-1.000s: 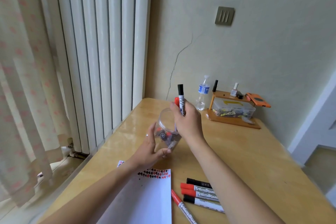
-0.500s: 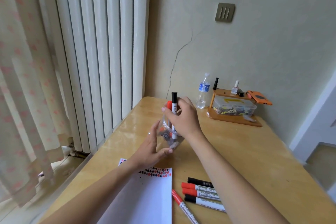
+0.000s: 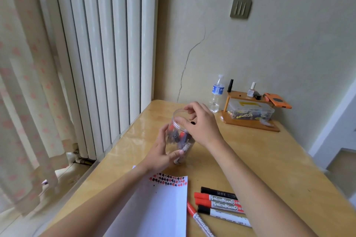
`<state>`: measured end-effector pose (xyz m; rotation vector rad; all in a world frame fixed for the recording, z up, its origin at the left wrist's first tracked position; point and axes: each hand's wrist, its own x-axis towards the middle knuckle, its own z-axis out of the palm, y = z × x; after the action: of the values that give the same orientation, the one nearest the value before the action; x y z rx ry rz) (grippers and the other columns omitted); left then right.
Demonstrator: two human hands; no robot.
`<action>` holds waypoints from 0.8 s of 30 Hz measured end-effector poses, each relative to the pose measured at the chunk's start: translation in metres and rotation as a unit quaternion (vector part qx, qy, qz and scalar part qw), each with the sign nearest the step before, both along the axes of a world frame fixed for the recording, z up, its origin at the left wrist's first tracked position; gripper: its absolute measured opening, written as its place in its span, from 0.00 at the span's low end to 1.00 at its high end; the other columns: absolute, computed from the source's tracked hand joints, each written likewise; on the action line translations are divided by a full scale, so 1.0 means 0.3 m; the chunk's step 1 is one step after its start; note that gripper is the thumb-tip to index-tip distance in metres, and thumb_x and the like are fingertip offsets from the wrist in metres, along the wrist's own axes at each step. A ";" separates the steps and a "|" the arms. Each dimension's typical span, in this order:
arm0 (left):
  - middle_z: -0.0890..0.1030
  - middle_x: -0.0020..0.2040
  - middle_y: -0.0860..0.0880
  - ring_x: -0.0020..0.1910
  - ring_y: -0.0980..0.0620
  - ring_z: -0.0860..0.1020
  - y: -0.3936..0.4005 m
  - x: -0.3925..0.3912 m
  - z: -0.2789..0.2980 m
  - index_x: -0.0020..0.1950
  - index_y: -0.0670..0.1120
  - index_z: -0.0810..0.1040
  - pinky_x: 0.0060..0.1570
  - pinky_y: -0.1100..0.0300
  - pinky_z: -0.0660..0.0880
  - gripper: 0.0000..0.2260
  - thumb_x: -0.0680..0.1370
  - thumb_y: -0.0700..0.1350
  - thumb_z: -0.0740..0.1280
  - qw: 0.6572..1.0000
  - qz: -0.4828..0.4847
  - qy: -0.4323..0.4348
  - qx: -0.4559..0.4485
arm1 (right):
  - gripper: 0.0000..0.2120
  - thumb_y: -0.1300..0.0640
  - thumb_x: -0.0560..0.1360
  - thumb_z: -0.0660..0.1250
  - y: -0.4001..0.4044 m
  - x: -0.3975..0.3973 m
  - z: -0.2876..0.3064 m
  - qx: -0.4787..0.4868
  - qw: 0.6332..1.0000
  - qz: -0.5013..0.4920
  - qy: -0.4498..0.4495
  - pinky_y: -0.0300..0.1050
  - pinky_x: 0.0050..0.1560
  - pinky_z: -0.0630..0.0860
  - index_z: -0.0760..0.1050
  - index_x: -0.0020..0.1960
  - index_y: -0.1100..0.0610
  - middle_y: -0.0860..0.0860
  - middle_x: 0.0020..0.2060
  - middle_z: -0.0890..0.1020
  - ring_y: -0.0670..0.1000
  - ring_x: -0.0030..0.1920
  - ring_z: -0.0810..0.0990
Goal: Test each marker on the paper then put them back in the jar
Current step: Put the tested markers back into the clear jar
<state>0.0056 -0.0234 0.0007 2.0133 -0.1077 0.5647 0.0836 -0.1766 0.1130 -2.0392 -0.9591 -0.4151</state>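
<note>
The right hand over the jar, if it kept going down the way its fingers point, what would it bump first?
Probably the markers standing inside the jar; the right hand sits right at its open mouth, though depth is hard to judge.

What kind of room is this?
Probably a room in someone's home: a wooden table stands in a corner by a tall white radiator and a curtain, with a water bottle and a small wooden shelf.

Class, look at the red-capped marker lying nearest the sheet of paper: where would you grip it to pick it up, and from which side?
Grip the red-capped marker around the middle of its white barrel, coming from above. It lies flat on the table, angled, with paper close on one side and a black-capped marker on the other, so fingers probably fit best across the barrel from above.
</note>
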 end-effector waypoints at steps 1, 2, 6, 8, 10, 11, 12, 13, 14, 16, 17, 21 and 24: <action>0.69 0.75 0.55 0.73 0.62 0.69 -0.003 0.002 -0.001 0.81 0.52 0.53 0.69 0.69 0.66 0.42 0.76 0.52 0.76 1.000 -0.004 0.003 -0.011 | 0.15 0.46 0.75 0.76 0.002 0.000 -0.007 0.008 1.000 0.000 -0.007 0.39 0.50 0.77 0.78 0.57 0.52 0.47 0.52 0.77 0.44 0.48 0.76; 0.69 0.75 0.57 0.72 0.64 0.69 -0.004 0.004 -0.003 0.80 0.52 0.52 0.67 0.72 0.66 0.41 0.77 0.51 0.76 1.000 -0.008 0.008 -0.023 | 0.15 0.47 0.76 0.75 0.002 -0.004 -0.013 0.021 1.000 -0.001 -0.016 0.38 0.50 0.77 0.78 0.57 0.53 0.46 0.52 0.77 0.43 0.49 0.76; 0.70 0.73 0.59 0.70 0.68 0.70 0.014 0.009 -0.018 0.81 0.54 0.48 0.64 0.75 0.67 0.45 0.76 0.48 0.77 0.997 -0.006 0.032 -0.075 | 0.08 0.52 0.80 0.69 -0.006 -0.004 -0.050 0.077 0.991 -0.042 -0.101 0.36 0.53 0.72 0.78 0.55 0.55 0.48 0.53 0.75 0.45 0.53 0.75; 0.71 0.72 0.60 0.70 0.66 0.72 0.030 0.012 -0.024 0.81 0.56 0.47 0.66 0.71 0.69 0.49 0.73 0.49 0.80 0.994 0.003 0.051 -0.094 | 0.03 0.55 0.81 0.67 -0.022 0.004 -0.079 0.096 0.989 -0.061 -0.093 0.41 0.51 0.75 0.77 0.52 0.55 0.48 0.51 0.76 0.46 0.51 0.76; 0.76 0.68 0.60 0.67 0.64 0.75 0.041 0.015 -0.013 0.78 0.57 0.56 0.67 0.61 0.73 0.46 0.69 0.53 0.82 0.995 0.024 0.067 -0.073 | 0.02 0.58 0.81 0.66 -0.051 0.017 -0.126 0.070 0.993 -0.077 -0.061 0.45 0.48 0.76 0.76 0.50 0.55 0.48 0.48 0.77 0.47 0.46 0.77; 0.78 0.65 0.58 0.65 0.61 0.76 0.046 0.019 -0.008 0.75 0.57 0.60 0.66 0.57 0.75 0.43 0.68 0.55 0.83 0.995 0.039 0.071 -0.055 | 0.02 0.59 0.80 0.66 -0.068 0.026 -0.156 0.036 0.996 -0.073 -0.035 0.46 0.47 0.76 0.77 0.49 0.55 0.48 0.47 0.77 0.48 0.45 0.77; 0.79 0.63 0.57 0.64 0.57 0.77 0.048 0.020 -0.003 0.72 0.56 0.63 0.63 0.55 0.76 0.41 0.67 0.57 0.83 0.995 0.055 0.075 -0.037 | 0.02 0.57 0.81 0.66 -0.089 0.028 -0.184 -0.011 0.998 -0.057 0.000 0.47 0.47 0.75 0.77 0.49 0.54 0.48 0.46 0.77 0.48 0.44 0.77; 0.79 0.62 0.55 0.62 0.55 0.78 0.047 0.020 0.001 0.70 0.55 0.64 0.60 0.56 0.76 0.39 0.67 0.58 0.83 0.995 0.067 0.076 -0.020 | 0.04 0.54 0.81 0.67 -0.111 0.027 -0.211 -0.069 0.996 -0.034 0.042 0.46 0.49 0.74 0.78 0.50 0.54 0.48 0.47 0.78 0.48 0.46 0.77; 0.80 0.61 0.54 0.60 0.53 0.78 0.044 0.020 0.003 0.69 0.54 0.64 0.57 0.57 0.75 0.38 0.67 0.58 0.82 0.994 0.076 0.073 -0.007 | 0.07 0.48 0.80 0.68 -0.134 0.018 -0.233 -0.139 0.986 -0.010 0.087 0.47 0.53 0.74 0.78 0.52 0.51 0.48 0.50 0.78 0.48 0.51 0.78; 0.80 0.61 0.53 0.58 0.52 0.79 0.033 0.018 0.003 0.69 0.52 0.64 0.54 0.56 0.75 0.37 0.68 0.57 0.82 0.994 0.091 0.065 0.009 | 0.21 0.34 0.77 0.66 -0.178 -0.016 -0.262 -0.288 0.943 0.016 0.163 0.51 0.66 0.71 0.76 0.64 0.45 0.49 0.63 0.75 0.50 0.66 0.73; 0.80 0.61 0.53 0.58 0.52 0.79 0.026 0.017 0.001 0.69 0.52 0.64 0.54 0.56 0.75 0.37 0.69 0.56 0.81 0.993 0.098 0.062 0.011 | 0.29 0.29 0.75 0.65 -0.200 -0.036 -0.270 -0.349 0.919 0.023 0.182 0.55 0.72 0.66 0.71 0.71 0.42 0.49 0.71 0.70 0.51 0.72 0.67; 0.80 0.61 0.52 0.59 0.53 0.79 0.001 0.004 0.000 0.70 0.50 0.66 0.55 0.59 0.75 0.36 0.69 0.52 0.82 0.993 0.111 0.047 -0.016 | 0.55 0.23 0.67 0.68 -0.267 -0.112 -0.291 -0.464 0.860 0.060 0.205 0.59 0.81 0.47 0.46 0.83 0.40 0.48 0.83 0.46 0.52 0.83 0.42; 0.81 0.60 0.56 0.58 0.58 0.79 -0.018 -0.020 0.003 0.69 0.50 0.67 0.51 0.72 0.72 0.36 0.68 0.51 0.83 0.991 0.121 0.038 -0.032 | 0.64 0.22 0.62 0.72 -0.304 -0.155 -0.306 -0.499 0.834 0.073 0.224 0.60 0.81 0.36 0.33 0.81 0.38 0.49 0.82 0.32 0.49 0.80 0.28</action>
<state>-0.0003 -0.0288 0.0016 1.9950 0.2015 0.6352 0.0369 -0.2677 0.0213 -2.7362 -1.1285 0.8116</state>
